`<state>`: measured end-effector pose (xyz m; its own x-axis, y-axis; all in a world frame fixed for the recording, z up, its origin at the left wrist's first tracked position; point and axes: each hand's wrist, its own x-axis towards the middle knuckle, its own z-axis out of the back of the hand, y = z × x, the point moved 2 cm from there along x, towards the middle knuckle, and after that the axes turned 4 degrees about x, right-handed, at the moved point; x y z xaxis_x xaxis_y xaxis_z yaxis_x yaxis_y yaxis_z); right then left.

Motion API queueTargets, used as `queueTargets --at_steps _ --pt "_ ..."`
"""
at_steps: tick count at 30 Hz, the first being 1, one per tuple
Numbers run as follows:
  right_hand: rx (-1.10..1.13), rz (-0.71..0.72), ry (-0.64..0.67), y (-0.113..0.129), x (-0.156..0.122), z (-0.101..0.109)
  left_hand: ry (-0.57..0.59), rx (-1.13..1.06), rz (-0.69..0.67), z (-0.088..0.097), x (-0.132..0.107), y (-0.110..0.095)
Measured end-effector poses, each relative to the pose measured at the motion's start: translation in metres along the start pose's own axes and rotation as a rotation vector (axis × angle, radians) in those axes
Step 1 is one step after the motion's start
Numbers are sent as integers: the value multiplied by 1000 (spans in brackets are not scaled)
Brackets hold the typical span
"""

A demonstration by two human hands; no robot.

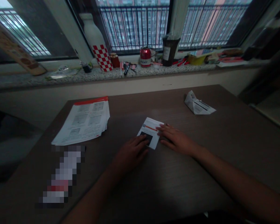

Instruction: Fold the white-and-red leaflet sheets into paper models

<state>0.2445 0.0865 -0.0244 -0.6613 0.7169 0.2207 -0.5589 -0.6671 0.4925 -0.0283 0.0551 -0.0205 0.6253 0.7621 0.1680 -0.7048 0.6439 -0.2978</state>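
Observation:
A small folded printed sheet (150,130) lies flat on the dark wooden table (177,174) near its middle. My left hand (132,153) rests palm down with its fingertips on the sheet's lower left corner. My right hand (176,139) lies flat with its fingers stretched onto the sheet's right edge. Both hands press the paper against the table; neither grips it.
A stack of printed leaflets (84,120) lies at the left. A folded paper piece (198,104) sits at the far right. A blurred patch (62,175) is at the near left. The windowsill holds a checkered bottle (98,42), a red can (145,57), a dark cup (170,49) and clutter.

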Motion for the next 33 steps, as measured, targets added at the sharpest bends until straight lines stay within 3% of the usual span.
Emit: queueTargets --at_steps 9,33 --pt "48 -21 -56 1 -3 3 8 31 -10 4 6 -16" --pt "154 -108 -107 2 -5 7 -43 46 58 1 13 -16"
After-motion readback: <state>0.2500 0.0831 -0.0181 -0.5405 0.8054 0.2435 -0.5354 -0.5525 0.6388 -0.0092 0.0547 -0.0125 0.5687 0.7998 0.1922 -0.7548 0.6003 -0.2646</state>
